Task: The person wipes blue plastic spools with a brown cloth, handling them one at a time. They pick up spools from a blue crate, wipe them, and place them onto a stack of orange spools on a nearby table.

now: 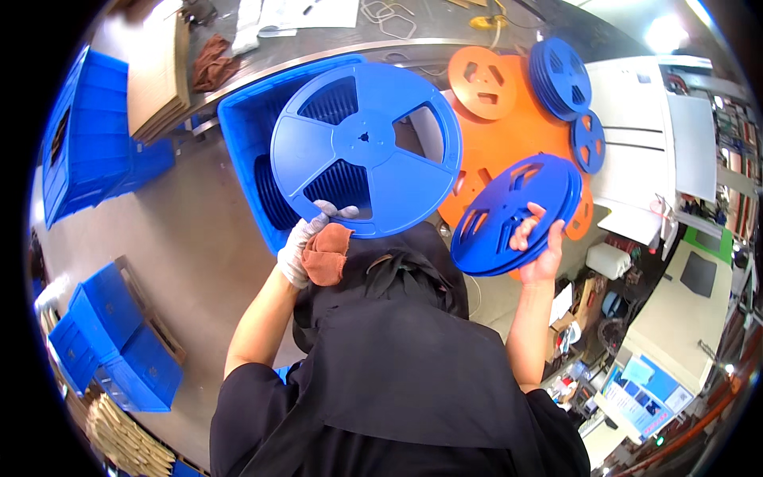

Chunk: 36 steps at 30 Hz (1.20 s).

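Observation:
My left hand point(306, 238), in a pale glove, grips the lower rim of a large blue plastic reel point(318, 143), its fingers reaching through a cut-out. A folded brown cloth point(326, 254) is tucked in that same hand. The reel is held up over a blue crate point(242, 151) in which more blue reels point(274, 195) stand on edge. My bare right hand point(540, 246) is closed on a small stack of blue reels point(485, 238), with fingers through an opening and the thumb near the rim. The stack is tilted beside the orange reels point(515, 111).
More blue reels point(566, 75) rest on the orange ones at the right. Behind the crate runs a metal-edged bench point(334, 36) with a crumpled brown rag point(213, 63) and cardboard sheets point(157, 79). Blue crates point(99, 131) stand at left; a white machine point(636, 127) stands at right.

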### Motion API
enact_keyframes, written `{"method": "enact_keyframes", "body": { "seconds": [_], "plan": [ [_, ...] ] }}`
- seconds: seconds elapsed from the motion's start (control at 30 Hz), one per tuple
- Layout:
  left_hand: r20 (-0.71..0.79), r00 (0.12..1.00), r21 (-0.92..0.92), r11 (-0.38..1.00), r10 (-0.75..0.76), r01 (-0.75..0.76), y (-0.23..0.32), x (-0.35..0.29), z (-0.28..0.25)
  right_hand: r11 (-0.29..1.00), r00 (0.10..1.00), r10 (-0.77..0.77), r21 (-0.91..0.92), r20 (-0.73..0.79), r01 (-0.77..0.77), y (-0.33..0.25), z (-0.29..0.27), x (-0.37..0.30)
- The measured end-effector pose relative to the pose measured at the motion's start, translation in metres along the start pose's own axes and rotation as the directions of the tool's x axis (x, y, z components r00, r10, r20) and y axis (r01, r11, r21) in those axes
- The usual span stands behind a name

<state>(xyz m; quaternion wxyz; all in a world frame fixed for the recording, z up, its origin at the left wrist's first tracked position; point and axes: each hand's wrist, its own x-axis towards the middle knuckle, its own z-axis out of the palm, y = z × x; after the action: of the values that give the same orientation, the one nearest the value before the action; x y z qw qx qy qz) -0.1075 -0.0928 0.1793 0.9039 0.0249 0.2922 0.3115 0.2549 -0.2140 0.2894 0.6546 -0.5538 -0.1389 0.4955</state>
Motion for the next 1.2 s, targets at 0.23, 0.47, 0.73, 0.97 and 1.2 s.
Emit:
{"method": "enact_keyframes", "body": {
  "seconds": [0.23, 0.47, 0.73, 0.97, 1.2],
  "plan": [
    [0.021, 0.998, -0.062, 0.997, 0.051, -0.050, 0.002, -0.017, -0.036, 0.995, 0.996, 0.089, 0.050, 0.013, -0.089, 0.011, 0.004, 0.004],
    [-0.091, 0.990, -0.090, 0.989, 0.108, -0.116, 0.004, -0.020, -0.038, 0.984, 0.985, 0.166, 0.066, -0.037, -0.163, 0.020, 0.019, 0.016],
    [-0.452, 0.715, 0.421, 0.834, 0.533, -0.356, 0.017, 0.006, -0.123, 0.954, 0.921, 0.301, 0.069, -0.248, -0.293, 0.033, 0.014, 0.023],
    [-0.509, 0.469, 0.788, 0.610, 0.721, -0.082, 0.046, 0.051, -0.220, 0.962, 0.890, 0.253, 0.002, -0.380, -0.272, 0.047, -0.002, 0.026],
    [-0.473, 0.517, 0.862, 0.497, 0.713, 0.104, 0.055, 0.089, -0.245, 0.971, 0.841, 0.051, -0.171, -0.538, -0.169, 0.048, -0.008, 0.016]
  ]
}}
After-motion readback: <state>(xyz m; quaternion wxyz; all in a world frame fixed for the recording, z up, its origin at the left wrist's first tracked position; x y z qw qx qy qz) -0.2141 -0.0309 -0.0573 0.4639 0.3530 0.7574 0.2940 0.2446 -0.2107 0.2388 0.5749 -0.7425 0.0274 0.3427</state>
